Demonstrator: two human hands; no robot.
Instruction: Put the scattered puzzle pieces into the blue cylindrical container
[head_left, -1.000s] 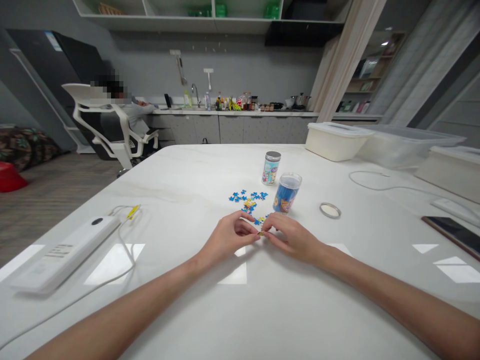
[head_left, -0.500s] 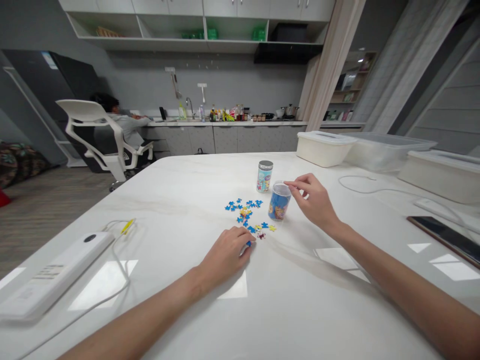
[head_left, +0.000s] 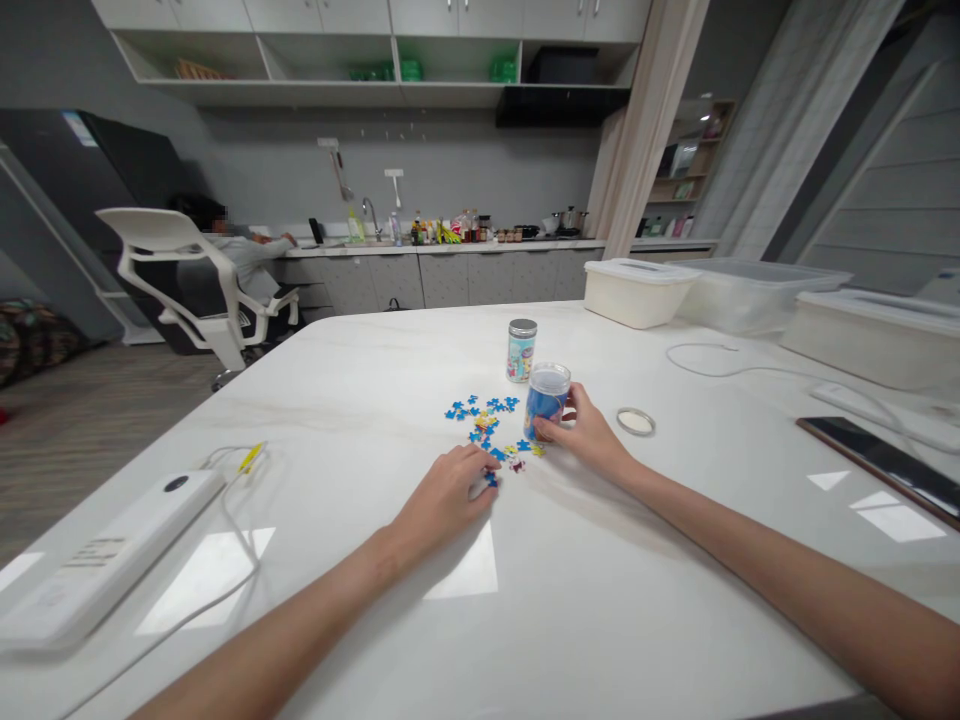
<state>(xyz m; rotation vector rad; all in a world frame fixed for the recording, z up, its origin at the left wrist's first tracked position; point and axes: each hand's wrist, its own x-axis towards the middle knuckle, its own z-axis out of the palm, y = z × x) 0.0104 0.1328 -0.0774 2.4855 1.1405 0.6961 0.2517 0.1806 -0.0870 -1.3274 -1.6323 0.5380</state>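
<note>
Small blue and yellow puzzle pieces (head_left: 484, 412) lie scattered on the white table (head_left: 525, 600). My left hand (head_left: 448, 493) rests on the table with its fingertips pinching a blue piece at the near edge of the scatter. My right hand (head_left: 589, 433) wraps around the lower part of an open clear jar (head_left: 546, 399) with a blue picture label, which stands upright. Its loose round lid (head_left: 636, 421) lies flat just to the right. A second, smaller jar (head_left: 521, 350) with a metal cap stands behind.
White lidded bins (head_left: 637, 290) line the far right edge. A dark phone (head_left: 877, 468) and a white cable (head_left: 720, 360) lie at right. A white power strip (head_left: 97, 555) sits at left. A person sits in a white chair (head_left: 180, 270) by the kitchen counter.
My hands parted from a shared piece. My right hand went up to the open jar's rim, then came down to grip its side. My left hand stayed at the pieces.
</note>
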